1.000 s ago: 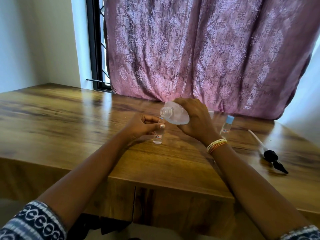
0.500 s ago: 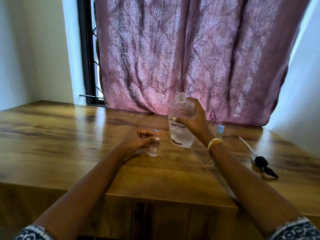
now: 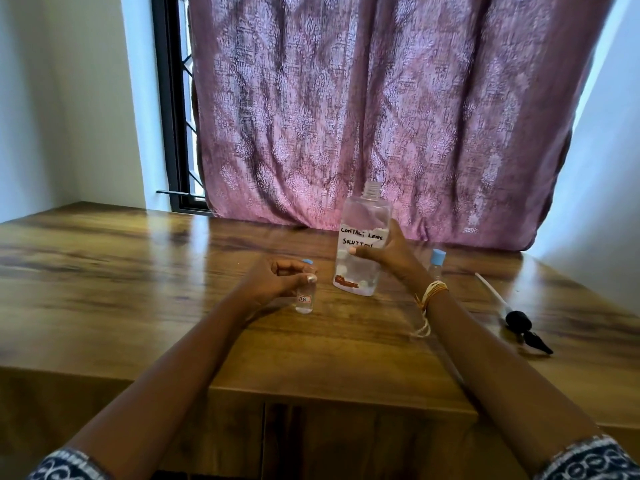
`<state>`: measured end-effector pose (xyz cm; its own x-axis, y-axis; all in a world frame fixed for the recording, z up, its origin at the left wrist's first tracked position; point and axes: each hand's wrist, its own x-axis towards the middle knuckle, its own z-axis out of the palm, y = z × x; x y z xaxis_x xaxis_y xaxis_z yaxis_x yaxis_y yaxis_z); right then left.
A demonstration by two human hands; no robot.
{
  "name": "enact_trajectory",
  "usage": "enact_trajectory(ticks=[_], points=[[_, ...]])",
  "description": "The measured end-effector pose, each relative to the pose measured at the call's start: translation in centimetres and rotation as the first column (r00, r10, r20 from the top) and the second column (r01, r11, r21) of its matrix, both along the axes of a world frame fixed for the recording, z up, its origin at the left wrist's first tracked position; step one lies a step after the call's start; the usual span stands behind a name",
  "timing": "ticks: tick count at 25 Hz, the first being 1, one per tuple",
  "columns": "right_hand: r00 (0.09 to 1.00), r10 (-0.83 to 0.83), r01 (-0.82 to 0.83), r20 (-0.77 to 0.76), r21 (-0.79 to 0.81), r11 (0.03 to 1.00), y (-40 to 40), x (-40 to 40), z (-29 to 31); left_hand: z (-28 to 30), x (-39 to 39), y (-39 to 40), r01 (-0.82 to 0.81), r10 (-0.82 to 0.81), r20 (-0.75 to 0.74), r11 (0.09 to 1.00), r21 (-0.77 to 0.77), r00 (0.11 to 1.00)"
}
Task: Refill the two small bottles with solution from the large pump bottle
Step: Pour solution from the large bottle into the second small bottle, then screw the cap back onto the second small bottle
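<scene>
The large clear bottle (image 3: 360, 247), hand-labelled "contact lens solution", stands upright on the wooden table (image 3: 138, 271) with its neck uncapped. My right hand (image 3: 391, 254) grips it from the right side. My left hand (image 3: 277, 278) holds a small clear bottle (image 3: 304, 299) by its neck, upright on the table, left of the large bottle. A blue cap (image 3: 307, 261) shows at my left fingers. A second small bottle (image 3: 435, 263) with a blue cap stands just behind my right wrist. The black pump head (image 3: 516, 320) with its white tube lies on the table to the right.
A purple patterned curtain (image 3: 381, 116) hangs close behind the table's back edge. A dark window frame (image 3: 173, 116) shows at the back left. The table's front edge runs below my forearms.
The large bottle was tipped over the small bottle a second ago; my right hand has since turned it upright and set it down to the right. My left hand stays on the small bottle.
</scene>
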<state>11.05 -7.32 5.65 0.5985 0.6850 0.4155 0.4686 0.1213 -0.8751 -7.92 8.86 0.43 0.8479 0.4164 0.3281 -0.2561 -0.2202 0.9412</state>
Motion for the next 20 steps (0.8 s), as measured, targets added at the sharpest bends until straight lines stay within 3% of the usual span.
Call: enact_trajectory(ticks=[5, 15, 20], points=[[0.998, -0.048, 0.053, 0.03, -0.167, 0.985, -1.1, 0.8, -3.7, -0.2, -0.1, 0.7, 0.071, -0.069, -0.121, 0.997, 0.008, 0.99], [0.981, -0.191, 0.194, 0.039, -0.262, 0.945, -1.2, 1.5, -3.4, -0.7, -0.2, 1.3, 0.11, -0.082, -0.189, 0.984, 0.141, 0.979], [0.956, -0.28, 0.29, 0.088, -0.429, 0.855, -2.6, -0.5, -2.7, -0.5, -0.4, 1.0, 0.084, -0.048, -0.185, 0.978, 0.19, 0.982]])
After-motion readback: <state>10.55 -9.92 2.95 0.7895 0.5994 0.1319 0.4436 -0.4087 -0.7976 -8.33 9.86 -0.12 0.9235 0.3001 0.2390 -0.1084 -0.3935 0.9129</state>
